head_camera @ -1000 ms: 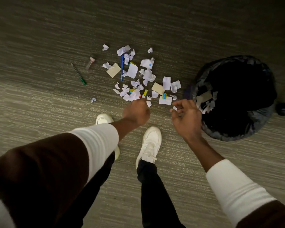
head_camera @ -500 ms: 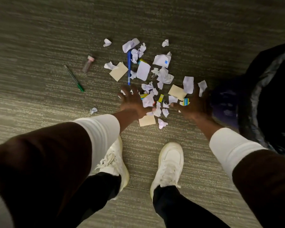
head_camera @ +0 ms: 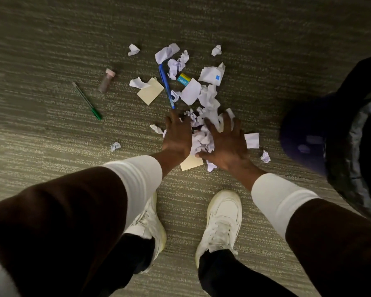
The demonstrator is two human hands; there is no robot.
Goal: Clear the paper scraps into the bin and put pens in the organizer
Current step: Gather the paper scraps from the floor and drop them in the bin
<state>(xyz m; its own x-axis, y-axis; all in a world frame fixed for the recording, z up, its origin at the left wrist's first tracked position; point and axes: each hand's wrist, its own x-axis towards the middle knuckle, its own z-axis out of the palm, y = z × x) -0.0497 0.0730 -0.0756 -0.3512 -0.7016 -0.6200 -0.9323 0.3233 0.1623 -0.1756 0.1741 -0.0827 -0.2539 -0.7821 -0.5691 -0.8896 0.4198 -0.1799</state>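
White paper scraps (head_camera: 208, 97) and yellow sticky notes (head_camera: 150, 91) lie scattered on the carpet. My left hand (head_camera: 177, 137) and my right hand (head_camera: 226, 142) press in from both sides on a bunch of crumpled scraps (head_camera: 201, 139) between them. A blue pen (head_camera: 166, 85) lies among the scraps just beyond my left hand. A green pen (head_camera: 87, 101) lies apart at the left. The bin (head_camera: 351, 133), lined with a dark bag, stands at the right edge. No organizer is in view.
A small pink-capped tube (head_camera: 106, 80) lies near the green pen. A blue and yellow eraser (head_camera: 183, 79) sits among the scraps. My two white shoes (head_camera: 221, 221) stand on the carpet just behind my hands. Loose scraps (head_camera: 252, 140) lie between my right hand and the bin.
My hands have come together from either side, sweeping the near scraps into one bunch between them. The view has dropped closer to the floor, and the bin has slid toward the right edge.
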